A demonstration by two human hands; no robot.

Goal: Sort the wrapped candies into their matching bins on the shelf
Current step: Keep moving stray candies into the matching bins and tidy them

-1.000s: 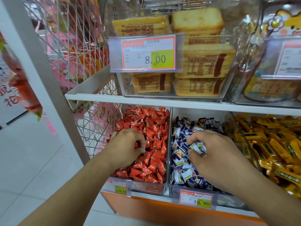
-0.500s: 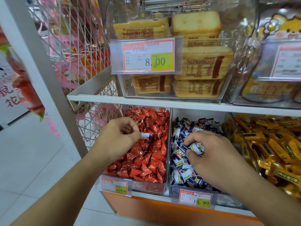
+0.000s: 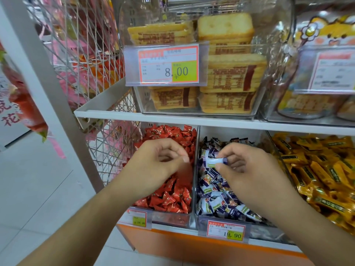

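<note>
Shelf [image 3: 192,120], white, two levels; task happens on lower level. Upper level, 12 o'clock: clear tub of cracker packs [image 3: 228,73] behind a price tag [image 3: 167,64], not part of the job.

Lower level, three clear bins side by side. Red bin [image 3: 169,217] at 7 o'clock of centre, full of red candies [image 3: 172,196], all red as far as visible, no stray seen on top. Middle bin [image 3: 226,221] at 6 o'clock, blue-and-white candies [image 3: 213,200], looks uniform. Yellow bin [image 3: 269,139] at 3 o'clock, yellow bars [image 3: 317,169], uniform too; its right part is cut off by the frame.

Right hand [image 3: 249,173] over the middle bin, thumb and fingers pinching one white-and-blue candy [image 3: 216,161] just above the pile, not yet dropped. Wrapper matches the pile beneath it. Left hand [image 3: 157,164] over the red bin at 9 o'clock of the right hand, fingers curled toward the thumb, nothing seen in it; tips are blurred, so a small piece can't be ruled out.

Progress, judged: late stage. The bins read as sorted on the surface; the held candy is over its proper bin and only needs releasing. Left to do: drop it, then check deeper layers for buried strays, which can't be seen from here.
</note>
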